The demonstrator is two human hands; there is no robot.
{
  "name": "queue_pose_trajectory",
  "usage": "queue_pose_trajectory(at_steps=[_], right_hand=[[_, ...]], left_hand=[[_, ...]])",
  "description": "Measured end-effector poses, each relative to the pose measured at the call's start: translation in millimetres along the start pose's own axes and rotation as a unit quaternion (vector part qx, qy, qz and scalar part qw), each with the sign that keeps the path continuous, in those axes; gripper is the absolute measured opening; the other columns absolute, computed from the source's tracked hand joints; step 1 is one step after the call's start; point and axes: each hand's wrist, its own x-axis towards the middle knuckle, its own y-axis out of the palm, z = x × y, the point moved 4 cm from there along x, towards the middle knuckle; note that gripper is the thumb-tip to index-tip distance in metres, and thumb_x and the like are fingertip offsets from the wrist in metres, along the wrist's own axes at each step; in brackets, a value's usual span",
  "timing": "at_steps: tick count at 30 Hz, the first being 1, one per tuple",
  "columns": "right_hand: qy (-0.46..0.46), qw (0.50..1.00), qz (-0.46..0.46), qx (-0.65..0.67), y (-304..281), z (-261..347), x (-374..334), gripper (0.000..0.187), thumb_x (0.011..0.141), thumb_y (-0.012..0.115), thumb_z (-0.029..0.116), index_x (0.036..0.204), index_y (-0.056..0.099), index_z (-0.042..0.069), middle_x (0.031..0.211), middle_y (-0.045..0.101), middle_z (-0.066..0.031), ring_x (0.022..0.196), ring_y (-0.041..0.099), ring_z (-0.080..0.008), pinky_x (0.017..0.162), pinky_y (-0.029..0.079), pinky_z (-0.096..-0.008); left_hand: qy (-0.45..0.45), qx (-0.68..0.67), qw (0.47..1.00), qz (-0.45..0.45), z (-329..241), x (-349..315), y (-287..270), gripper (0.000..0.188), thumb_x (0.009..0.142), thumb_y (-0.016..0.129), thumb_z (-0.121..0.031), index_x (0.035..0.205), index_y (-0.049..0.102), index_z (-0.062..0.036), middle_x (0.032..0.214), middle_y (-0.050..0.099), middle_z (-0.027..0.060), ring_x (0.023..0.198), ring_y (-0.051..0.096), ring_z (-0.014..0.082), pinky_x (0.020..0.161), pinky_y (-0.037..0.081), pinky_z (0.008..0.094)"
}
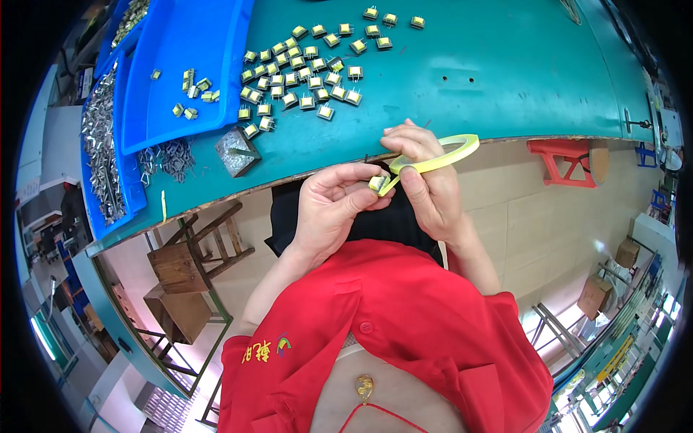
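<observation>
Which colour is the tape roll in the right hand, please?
The tape roll is bright yellow-green, seen best in the head view.

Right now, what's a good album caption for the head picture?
Left hand holds a small component while the right hand holds a roll of yellow tape beside the green table.

Green tabletop offers wide lane right of scattered components; leftward, components crowd the way, then raised rim of blue tray; metal block stands near front edge; tape roll juts rightward from right hand, narrowing passage there
</observation>
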Motion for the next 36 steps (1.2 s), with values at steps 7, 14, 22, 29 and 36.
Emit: queue_pose_trajectory(at_steps=[7,14,22,29,36], right_hand=[[0.009,1.000,0.019,-0.002,1.9,3.3,2.9,0.033,0.092,0.043,0.021,0.112,0.053,-0.003,0.109,0.054,-0.0164,0.108,0.050,-0.0316,0.101,0.030,-0.0473],[0.018,1.000,0.024,-0.005,2.8,2.8,3.1,0.031,0.092,0.044,0.019,0.112,0.054,-0.002,0.109,0.055,-0.0160,0.108,0.050,-0.0315,0.100,0.031,-0.0478],[0.026,0.999,0.024,-0.012,5.2,2.7,3.4,0.028,0.091,0.044,0.015,0.110,0.054,-0.002,0.107,0.056,-0.0157,0.105,0.052,-0.0311,0.099,0.032,-0.0477],[0.049,0.999,0.004,-0.015,8.8,-0.1,0.8,0.024,0.090,0.044,0.010,0.107,0.056,-0.002,0.104,0.056,-0.0161,0.102,0.054,-0.0298,0.098,0.034,-0.0450],[0.058,0.998,-0.006,-0.013,9.4,-0.3,0.3,0.026,0.090,0.042,0.012,0.105,0.057,-0.003,0.102,0.057,-0.0162,0.101,0.054,-0.0292,0.098,0.035,-0.0441]], left_hand=[[0.009,0.001,1.000,0.020,0.1,-0.7,1.0,0.026,0.080,0.059,0.006,0.106,0.059,0.0059,0.102,0.060,0.0154,0.089,0.063,0.0234,0.079,0.055,0.0327],[0.017,0.002,0.999,0.034,0.3,0.3,1.5,0.024,0.080,0.059,0.007,0.104,0.060,0.0057,0.102,0.060,0.0151,0.090,0.063,0.0228,0.079,0.055,0.0323],[-0.002,0.012,0.999,0.042,1.5,2.5,-1.4,0.025,0.080,0.059,0.006,0.106,0.059,0.0055,0.102,0.060,0.0147,0.091,0.063,0.0222,0.079,0.055,0.0323],[-0.023,0.002,1.000,0.013,3.9,2.4,-0.2,0.029,0.082,0.059,0.005,0.111,0.057,0.0043,0.102,0.061,0.0128,0.091,0.062,0.0207,0.083,0.053,0.0316],[-0.010,0.014,1.000,-0.005,1.8,2.8,1.8,0.030,0.083,0.057,0.005,0.113,0.056,0.0043,0.105,0.061,0.0145,0.092,0.063,0.0204,0.083,0.053,0.0310]])
